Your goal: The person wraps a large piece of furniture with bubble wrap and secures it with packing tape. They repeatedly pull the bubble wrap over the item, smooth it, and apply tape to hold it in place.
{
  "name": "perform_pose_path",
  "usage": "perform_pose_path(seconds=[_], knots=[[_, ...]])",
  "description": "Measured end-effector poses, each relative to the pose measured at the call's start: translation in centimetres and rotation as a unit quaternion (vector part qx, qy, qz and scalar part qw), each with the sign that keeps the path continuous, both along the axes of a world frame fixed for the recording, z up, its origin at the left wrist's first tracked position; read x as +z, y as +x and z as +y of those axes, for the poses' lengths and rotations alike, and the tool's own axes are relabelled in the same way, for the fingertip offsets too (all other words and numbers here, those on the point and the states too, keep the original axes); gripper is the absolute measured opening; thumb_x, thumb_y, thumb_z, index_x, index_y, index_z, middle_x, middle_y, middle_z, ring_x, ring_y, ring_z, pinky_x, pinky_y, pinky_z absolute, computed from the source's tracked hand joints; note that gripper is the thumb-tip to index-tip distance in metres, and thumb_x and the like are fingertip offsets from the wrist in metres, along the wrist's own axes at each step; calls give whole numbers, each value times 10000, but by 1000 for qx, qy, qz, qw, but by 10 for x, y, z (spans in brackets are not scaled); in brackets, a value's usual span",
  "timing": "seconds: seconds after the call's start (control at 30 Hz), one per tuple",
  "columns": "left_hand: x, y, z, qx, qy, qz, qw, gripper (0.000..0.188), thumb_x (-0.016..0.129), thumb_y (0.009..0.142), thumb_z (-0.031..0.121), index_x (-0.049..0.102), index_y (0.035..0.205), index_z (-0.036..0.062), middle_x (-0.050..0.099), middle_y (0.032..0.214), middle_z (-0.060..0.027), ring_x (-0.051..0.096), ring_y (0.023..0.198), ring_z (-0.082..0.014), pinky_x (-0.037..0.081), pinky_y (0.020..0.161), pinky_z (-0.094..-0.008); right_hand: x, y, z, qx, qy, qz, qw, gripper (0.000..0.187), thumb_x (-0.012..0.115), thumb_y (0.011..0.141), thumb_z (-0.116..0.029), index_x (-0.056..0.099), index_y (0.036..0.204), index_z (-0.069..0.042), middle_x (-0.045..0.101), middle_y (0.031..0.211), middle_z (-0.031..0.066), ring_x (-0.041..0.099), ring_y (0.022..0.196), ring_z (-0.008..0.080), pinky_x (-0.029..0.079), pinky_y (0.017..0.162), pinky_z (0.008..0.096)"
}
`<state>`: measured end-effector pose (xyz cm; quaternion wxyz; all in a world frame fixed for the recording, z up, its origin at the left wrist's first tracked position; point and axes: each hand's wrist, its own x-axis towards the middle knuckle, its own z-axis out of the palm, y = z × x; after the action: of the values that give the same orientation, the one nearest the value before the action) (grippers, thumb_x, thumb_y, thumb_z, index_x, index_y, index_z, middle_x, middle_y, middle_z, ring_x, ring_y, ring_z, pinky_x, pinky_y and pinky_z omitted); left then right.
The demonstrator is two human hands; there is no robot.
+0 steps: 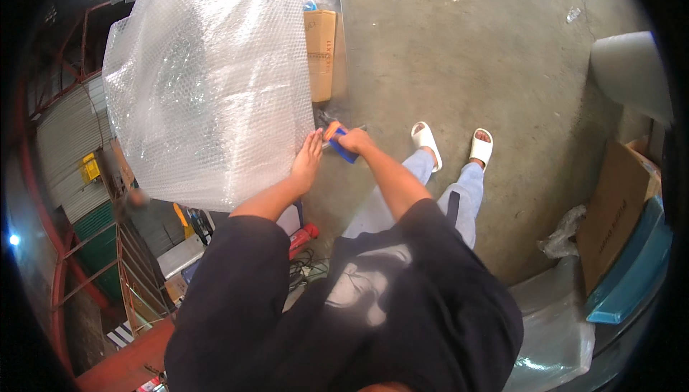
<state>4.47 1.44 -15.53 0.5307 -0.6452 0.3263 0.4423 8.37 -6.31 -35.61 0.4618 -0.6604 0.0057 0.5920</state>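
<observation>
A large object or sheet covered in clear bubble wrap (pixel 237 91) takes up the upper left, its right edge reaching my hands. My left hand (pixel 308 155) lies along that edge with its fingers stretched out and close together, pressing on the wrap. Closed around a blue-and-orange tape dispenser (pixel 346 152), my right hand (pixel 357 141) is just right of the left one, at the same edge. The dispenser's front is partly hidden by my fingers, so I cannot tell whether tape touches the wrap.
Beside the wrap, a brown cardboard box (pixel 321 55) rests on a lower shelf. A red power tool (pixel 303 237) and cables lie below my left forearm. To the right are a white foam roll (pixel 631 73), a large carton (pixel 613 213) and a blue panel (pixel 631 266) above concrete floor (pixel 459 55).
</observation>
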Motion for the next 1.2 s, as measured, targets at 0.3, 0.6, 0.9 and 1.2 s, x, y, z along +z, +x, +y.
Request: perform_pose_path(seconds=[0.3,0.6,0.9,1.2], knots=[[-21,87,-28,220,-28,129,966,626,495,948,560,648,1301,66,654,1296,-145,580,1245,-340,277,1158,-541,-36,16,-272,-291,59,150,943,770,746,783,-647,697,1102,52,694,925,87,668,818,176,525,691,325],[161,333,22,95,-135,-90,982,670,385,994,589,511,1469,132,369,1602,-115,214,1533,-264,103,1261,-475,101,145,-297,-78,-1,-96,992,751,704,788,-689,732,832,60,686,715,123,663,630,210,510,613,380],[136,354,44,78,-152,-85,982,637,427,988,508,455,1511,146,330,1627,-69,203,1536,-225,70,1273,-457,252,225,-110,127,297,-211,922,797,681,784,-702,712,859,91,689,752,228,695,707,337,529,673,432],[134,355,53,69,-173,-82,979,620,431,990,478,461,1506,136,341,1621,-71,214,1532,-220,89,1270,-458,227,237,-37,284,223,-187,913,772,640,799,-702,739,978,42,730,906,220,709,829,347,539,761,432]])
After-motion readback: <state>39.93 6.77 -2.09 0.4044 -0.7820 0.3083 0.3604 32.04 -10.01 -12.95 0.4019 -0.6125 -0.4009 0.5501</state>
